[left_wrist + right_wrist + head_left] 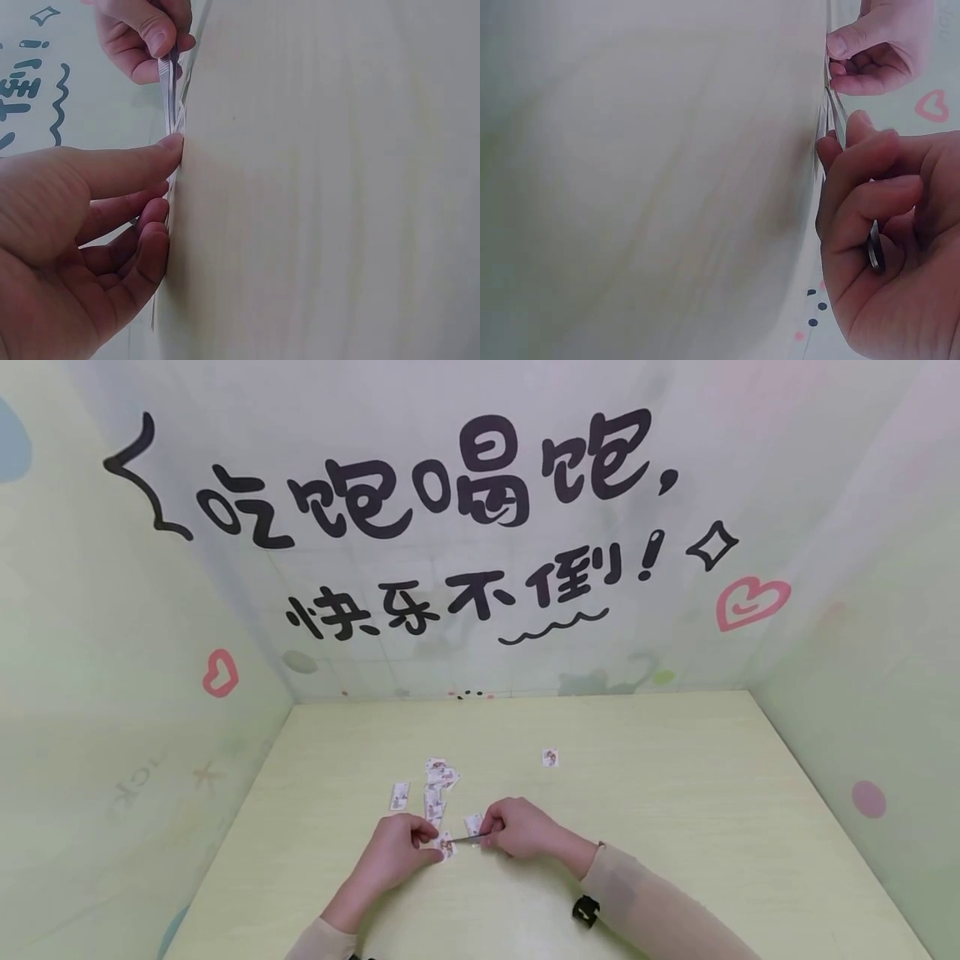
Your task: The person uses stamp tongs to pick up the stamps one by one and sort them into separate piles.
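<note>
With curled fingers my right hand (522,828) grips a pair of metal tweezers (467,839), whose tips point left and meet a small printed card (447,846). That card lies by the thumb and fingertips of my left hand (393,853), which hold it at its left side. From the left wrist, the tweezers (168,94) reach down to the left thumb tip. The tweezers' rear end (876,255) shows among the right fingers in the right wrist view. Just behind the tweezers lies another small card (472,823), partly covered by the right hand.
Several small printed cards (433,802) lie overlapped in a column beyond my left hand. One single card (400,796) sits left of them, another (551,757) farther back to the right. The pale tabletop (637,777) ends at printed walls (480,668) on the back and sides.
</note>
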`<action>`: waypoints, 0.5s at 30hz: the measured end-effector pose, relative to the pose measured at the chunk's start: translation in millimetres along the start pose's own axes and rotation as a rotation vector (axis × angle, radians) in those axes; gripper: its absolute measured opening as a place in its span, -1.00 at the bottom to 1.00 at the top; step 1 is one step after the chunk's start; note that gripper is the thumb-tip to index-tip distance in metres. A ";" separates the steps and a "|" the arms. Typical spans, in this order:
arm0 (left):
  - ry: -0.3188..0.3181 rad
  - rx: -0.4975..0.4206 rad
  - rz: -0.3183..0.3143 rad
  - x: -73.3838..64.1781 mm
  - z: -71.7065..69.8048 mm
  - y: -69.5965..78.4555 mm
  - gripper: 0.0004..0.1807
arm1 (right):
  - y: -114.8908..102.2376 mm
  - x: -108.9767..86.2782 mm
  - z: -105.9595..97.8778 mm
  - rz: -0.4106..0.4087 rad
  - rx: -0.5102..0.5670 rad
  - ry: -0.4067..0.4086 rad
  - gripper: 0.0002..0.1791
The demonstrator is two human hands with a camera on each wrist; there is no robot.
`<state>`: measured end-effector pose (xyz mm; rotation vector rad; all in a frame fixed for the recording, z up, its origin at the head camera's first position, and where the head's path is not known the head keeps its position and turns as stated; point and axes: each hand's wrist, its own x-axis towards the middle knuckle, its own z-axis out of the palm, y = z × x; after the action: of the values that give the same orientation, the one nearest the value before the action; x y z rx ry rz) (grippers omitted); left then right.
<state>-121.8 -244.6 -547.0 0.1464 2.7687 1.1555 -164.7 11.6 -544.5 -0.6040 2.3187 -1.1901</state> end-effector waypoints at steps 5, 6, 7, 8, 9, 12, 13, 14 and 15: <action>-0.004 -0.007 -0.005 -0.8 -0.2 0.2 -0.70 | -3.0 -1.3 1.9 -0.004 -0.052 0.021 -0.92; -0.006 -0.010 -0.009 -0.7 -0.2 0.5 -0.70 | -3.5 -1.6 2.0 -0.002 -0.051 0.022 -0.92; -0.008 -0.013 -0.012 -0.7 -0.2 0.6 -0.69 | -4.0 -2.1 1.9 -0.002 -0.050 0.024 -0.93; -0.009 -0.014 -0.014 -0.7 -0.2 0.8 -0.68 | -4.4 -2.7 1.6 -0.002 -0.044 0.024 -0.93; -0.007 -0.016 -0.012 -0.7 -0.5 1.2 -0.68 | -4.4 -3.3 1.1 -0.004 -0.039 0.026 -0.93; 0.013 -0.023 0.006 -0.9 -2.1 3.7 -0.65 | -2.7 -6.2 -3.1 -0.012 -0.026 0.034 -0.95; 0.025 -0.028 0.014 -0.6 -2.8 4.9 -0.65 | -1.8 -7.3 -5.6 -0.016 -0.018 0.038 -0.95; 0.037 -0.032 0.026 -0.3 -3.5 6.5 -0.66 | -0.1 -8.4 -8.0 -0.017 -0.013 0.040 -0.95; 0.050 -0.038 0.040 0.1 -4.2 8.3 -0.67 | 1.7 -9.3 -10.6 -0.018 -0.012 0.043 -0.94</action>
<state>-122.3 -241.7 -538.2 0.1717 2.7965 1.2376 -163.8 24.5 -538.6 -0.6096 2.3625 -1.2099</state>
